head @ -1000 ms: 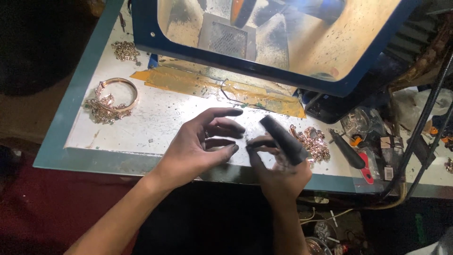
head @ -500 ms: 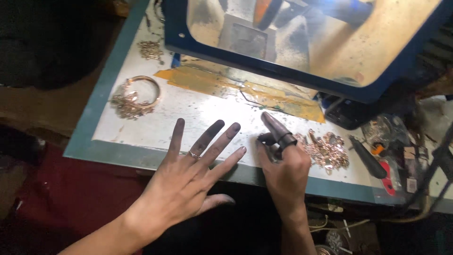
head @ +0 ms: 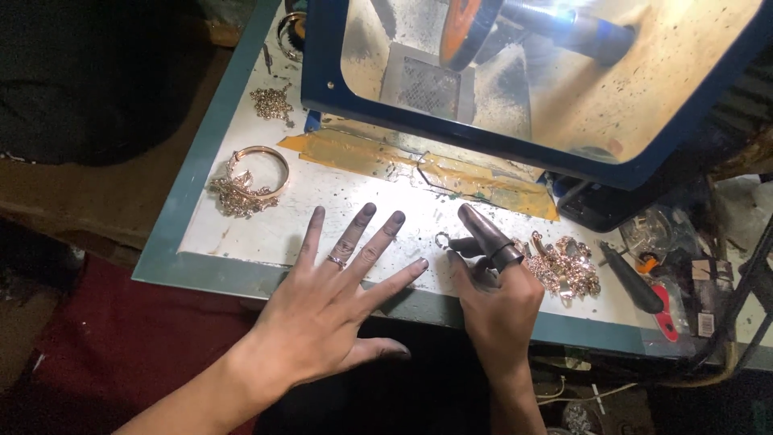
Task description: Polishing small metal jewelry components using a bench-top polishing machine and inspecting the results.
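Note:
My left hand point(head: 334, 298) lies flat, palm down, on the front edge of the white worktop point(head: 266, 234), fingers spread, fingertips darkened, a ring on one finger; it holds nothing. My right hand point(head: 495, 294) rests at the worktop's front edge with a dark finger guard point(head: 485, 232) on its index finger. Its thumb and finger pinch a small metal ring point(head: 442, 239). A heap of gold-coloured jewellery pieces point(head: 566, 267) lies just right of that hand.
A gold bangle on a cluster of pieces point(head: 248, 179) lies at the left, and another small cluster point(head: 272, 102) farther back. A blue-framed clear shield point(head: 515, 89) covers a polishing wheel point(head: 465, 31). Yellow tape point(head: 419, 169) is stuck on the worktop. Tools point(head: 644, 290) lie at the right.
My left hand has left my right hand, opened and settled flat on the worktop edge. The right hand stays in place with the small ring. The view has shifted closer.

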